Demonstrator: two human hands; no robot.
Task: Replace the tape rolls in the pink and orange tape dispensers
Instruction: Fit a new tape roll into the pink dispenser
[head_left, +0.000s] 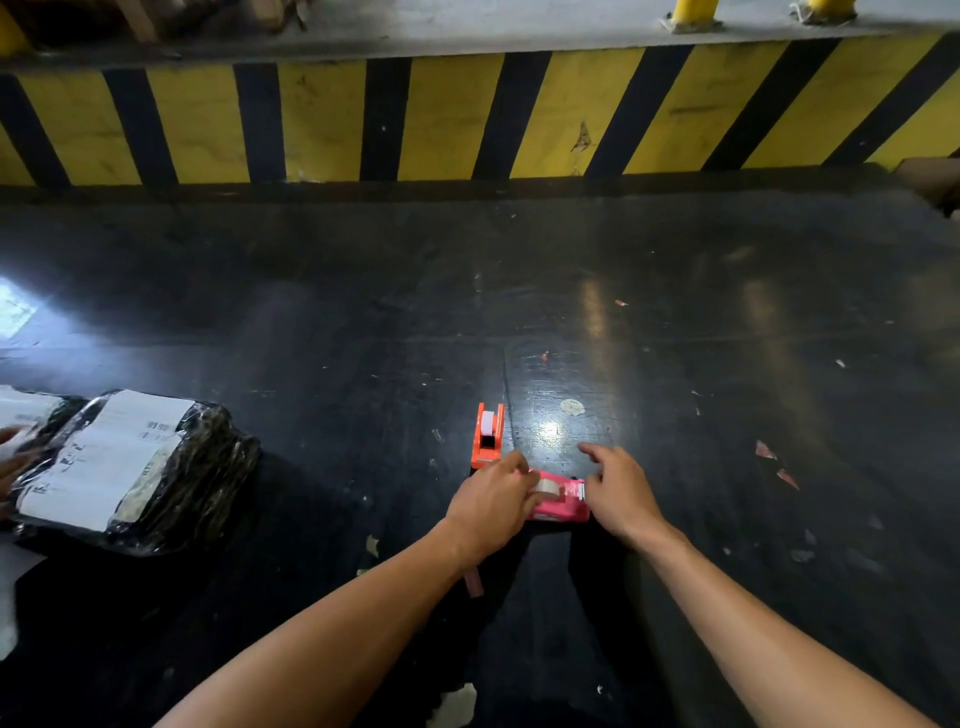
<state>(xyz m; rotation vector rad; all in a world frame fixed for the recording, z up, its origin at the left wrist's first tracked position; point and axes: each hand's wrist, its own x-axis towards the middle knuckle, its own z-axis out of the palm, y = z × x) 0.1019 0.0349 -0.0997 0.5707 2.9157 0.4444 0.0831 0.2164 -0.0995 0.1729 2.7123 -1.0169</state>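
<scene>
A pink tape dispenser (563, 506) lies on the dark floor between my hands, with a pale tape roll (546, 487) in its cradle. My left hand (491, 506) curls over the dispenser's left end, its fingers touching the roll. Resting against the dispenser's right end is my right hand (618, 491), fingers spread and pointing away. Just beyond my left hand stands an orange tape dispenser (487, 435) with a white roll (487, 421) in it.
A black plastic-wrapped parcel with white labels (130, 470) lies at the left, with another person's hand (10, 457) at its edge. A yellow-and-black striped kerb (467, 119) runs across the far side. Paper scraps (454, 706) dot the floor.
</scene>
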